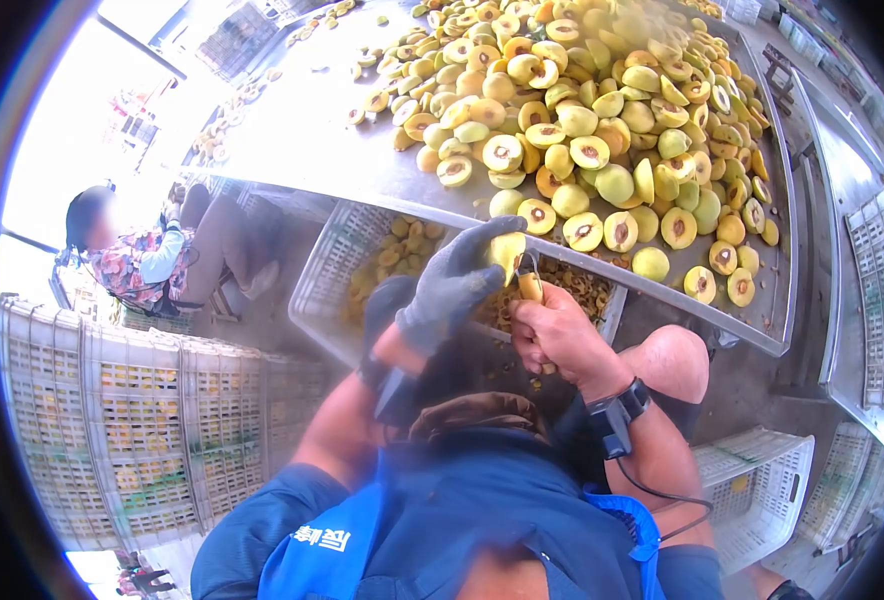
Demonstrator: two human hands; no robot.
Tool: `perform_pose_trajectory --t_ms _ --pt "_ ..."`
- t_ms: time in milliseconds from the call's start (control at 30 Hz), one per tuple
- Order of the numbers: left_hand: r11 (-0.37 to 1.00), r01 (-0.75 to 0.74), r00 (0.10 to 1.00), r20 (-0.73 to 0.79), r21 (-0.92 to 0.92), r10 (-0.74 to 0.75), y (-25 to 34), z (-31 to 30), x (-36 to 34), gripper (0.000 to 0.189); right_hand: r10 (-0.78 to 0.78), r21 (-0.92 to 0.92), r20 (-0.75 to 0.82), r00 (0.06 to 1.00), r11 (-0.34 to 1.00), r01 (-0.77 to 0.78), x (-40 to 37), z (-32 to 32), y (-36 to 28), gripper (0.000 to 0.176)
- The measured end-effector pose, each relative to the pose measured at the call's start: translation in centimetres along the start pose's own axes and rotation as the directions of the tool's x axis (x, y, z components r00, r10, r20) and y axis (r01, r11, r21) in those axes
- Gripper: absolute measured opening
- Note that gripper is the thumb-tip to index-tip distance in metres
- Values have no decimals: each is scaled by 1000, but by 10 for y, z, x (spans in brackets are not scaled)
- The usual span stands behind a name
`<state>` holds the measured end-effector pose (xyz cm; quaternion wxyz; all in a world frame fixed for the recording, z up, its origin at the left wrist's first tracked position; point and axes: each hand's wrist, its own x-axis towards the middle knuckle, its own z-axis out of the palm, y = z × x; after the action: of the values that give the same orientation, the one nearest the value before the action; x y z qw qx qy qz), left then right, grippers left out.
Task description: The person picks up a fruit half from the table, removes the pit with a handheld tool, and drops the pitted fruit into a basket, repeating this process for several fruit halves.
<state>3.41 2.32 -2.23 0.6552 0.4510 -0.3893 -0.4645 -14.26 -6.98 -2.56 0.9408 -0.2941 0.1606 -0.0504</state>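
Note:
In a grey glove, my left hand [449,290] grips a yellow peach half [507,254] just off the front edge of the metal table [332,165]. My bare right hand [565,336] is closed around the yellowish handle of a pitting spoon [530,287]. Its curved metal end is right at the cut side of the peach half. Beyond my hands, a large heap of halved peaches [577,120] covers the tabletop, many with brown pits showing. Below them, a crate holds brown pits and scraps [582,290].
A white crate [312,285] with peach halves stands under the table edge at left. Stacked crates [142,410] fill the lower left. An open white crate [757,490] lies at lower right. Another person [142,250] sits at the far left. A metal-edged table [832,240] is at right.

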Motion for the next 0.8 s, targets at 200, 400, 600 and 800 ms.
perform_pose_trajectory --t_ms 200,400,600,800 --pt "921 -147 985 -33 361 170 -3 6 6 42 -617 -912 2 787 322 254 21 -13 32 16" --pt "971 -24 926 -372 -236 -67 -11 40 13 25 -394 -787 -153 906 604 129 10 8 13 21" --pt "981 -62 934 -357 -183 -7 -14 49 9 28 -604 -809 32 796 452 376 19 -9 27 10" --pt "991 -128 954 -278 -28 115 -9 50 8 34 -319 -587 -172 932 793 163 7 15 10 10"
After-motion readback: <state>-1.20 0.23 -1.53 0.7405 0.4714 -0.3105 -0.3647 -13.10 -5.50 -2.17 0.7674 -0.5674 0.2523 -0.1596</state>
